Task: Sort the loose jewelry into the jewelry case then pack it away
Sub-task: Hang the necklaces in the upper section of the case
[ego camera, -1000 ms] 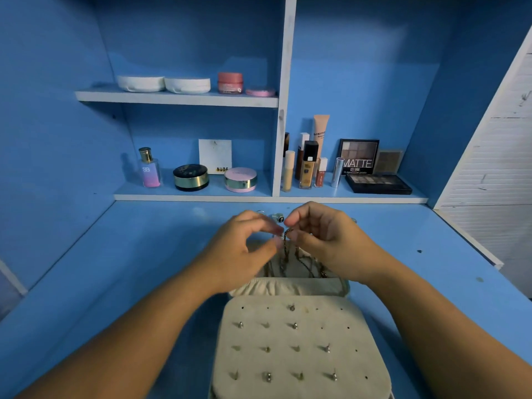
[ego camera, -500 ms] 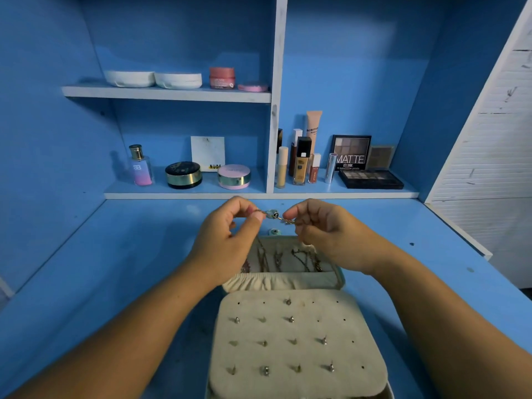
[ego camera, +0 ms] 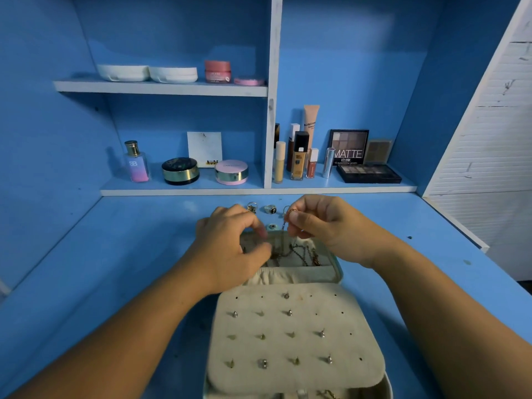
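The right hand (ego camera: 325, 228) pinches a thin chain (ego camera: 284, 225) hanging into the open jewelry case's (ego camera: 316, 378) far half. The left hand (ego camera: 230, 249) curls over that half, and I cannot tell whether it holds anything; loose rings (ego camera: 270, 209) lie just beyond the case

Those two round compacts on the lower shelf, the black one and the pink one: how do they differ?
The black compact has a dark, mottled lid; the pink compact has a pale pink lid. The black compact sits left, nearer the perfume bottle; the pink compact sits right, nearer the divider. Both are round, closed, lie flat and carry a shiny metallic band.
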The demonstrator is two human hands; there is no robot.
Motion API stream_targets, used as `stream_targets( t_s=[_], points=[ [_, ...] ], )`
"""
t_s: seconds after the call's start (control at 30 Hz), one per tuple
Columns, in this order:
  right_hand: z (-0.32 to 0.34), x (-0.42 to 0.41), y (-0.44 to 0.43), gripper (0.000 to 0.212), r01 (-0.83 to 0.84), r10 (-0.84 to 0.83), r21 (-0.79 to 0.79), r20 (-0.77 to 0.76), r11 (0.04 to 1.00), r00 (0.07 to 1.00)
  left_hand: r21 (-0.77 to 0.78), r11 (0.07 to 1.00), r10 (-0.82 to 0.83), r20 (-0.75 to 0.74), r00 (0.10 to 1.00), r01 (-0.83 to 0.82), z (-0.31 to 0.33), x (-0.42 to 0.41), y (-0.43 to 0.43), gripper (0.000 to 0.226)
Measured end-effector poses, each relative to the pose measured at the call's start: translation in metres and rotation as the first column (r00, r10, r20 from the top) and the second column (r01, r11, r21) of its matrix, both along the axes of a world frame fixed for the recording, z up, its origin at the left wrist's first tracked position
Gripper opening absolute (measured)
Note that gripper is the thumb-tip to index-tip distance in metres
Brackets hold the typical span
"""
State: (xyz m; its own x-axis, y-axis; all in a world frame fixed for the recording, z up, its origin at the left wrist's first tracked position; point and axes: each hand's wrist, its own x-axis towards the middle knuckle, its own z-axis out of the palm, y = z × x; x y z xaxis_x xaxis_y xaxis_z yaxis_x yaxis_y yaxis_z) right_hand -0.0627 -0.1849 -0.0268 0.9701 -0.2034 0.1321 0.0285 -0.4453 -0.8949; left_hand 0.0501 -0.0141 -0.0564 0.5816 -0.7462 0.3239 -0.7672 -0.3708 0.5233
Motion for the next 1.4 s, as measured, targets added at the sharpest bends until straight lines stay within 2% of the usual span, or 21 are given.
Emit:
stream_targets(
  t_s=[0.13, 0.27, 0.37, 0.43, 0.57, 0.63, 0.8, 0.93, 1.07, 1.4],
  points=[
    [-0.002, 0.001, 0.006, 0.011, -0.023, 0.023, -0.118, -0.001, 0.993, 1.0, -0.046, 0.993, -0.111, -0.032, 0.993, 0.11, -0.001, 0.0, 0.001, 0.025],
    [0.0, 0.0, 0.005, 0.009, -0.059, 0.065, -0.19, 0.026, 0.98, 0.998, -0.163, 0.979, -0.13, -0.045, 0.99, 0.121, -0.002, -0.003, -0.004, 0.033],
    [0.001, 0.0, 0.005, 0.008, -0.052, 0.063, -0.2, 0.049, 0.978, 0.997, -0.229, 0.966, -0.134, -0.051, 0.99, 0.119, -0.002, -0.003, -0.005, 0.023],
    [0.003, -0.001, 0.002, 0.008, -0.003, 0.016, -0.189, 0.066, 0.982, 0.998, -0.282, 0.956, -0.102, -0.072, 0.992, 0.078, 0.0, -0.002, -0.005, 0.007],
    [0.008, -0.007, -0.011, 0.008, 0.081, -0.078, -0.141, 0.025, 0.987, 0.997, -0.372, 0.922, 0.043, -0.181, 0.983, -0.109, 0.006, 0.004, -0.003, 0.019],
    [0.008, -0.008, -0.017, 0.01, 0.113, -0.115, -0.134, -0.003, 0.985, 0.993, -0.35, 0.929, 0.046, -0.221, 0.974, -0.123, 0.007, 0.005, -0.002, 0.02],
    [0.0, -0.004, -0.024, 0.012, 0.191, -0.197, -0.099, -0.06, 0.977, 0.979, -0.234, 0.971, 0.002, -0.168, 0.986, -0.042, 0.001, 0.002, -0.002, 0.02],
    [-0.004, -0.002, -0.024, 0.013, 0.233, -0.254, -0.183, -0.099, 0.955, 0.962, -0.113, 0.993, 0.029, -0.138, 0.99, -0.045, -0.002, 0.002, -0.002, 0.022],
    [-0.006, 0.0, -0.022, 0.012, 0.237, -0.295, -0.333, -0.133, 0.913, 0.946, -0.052, 0.997, 0.045, -0.124, 0.991, -0.052, -0.003, -0.001, -0.003, 0.022],
    [-0.015, 0.005, -0.011, 0.012, 0.227, -0.322, -0.551, -0.081, 0.803, 0.943, -0.02, 0.999, 0.037, -0.121, 0.992, -0.04, -0.005, -0.001, -0.003, 0.021]
  ],
)
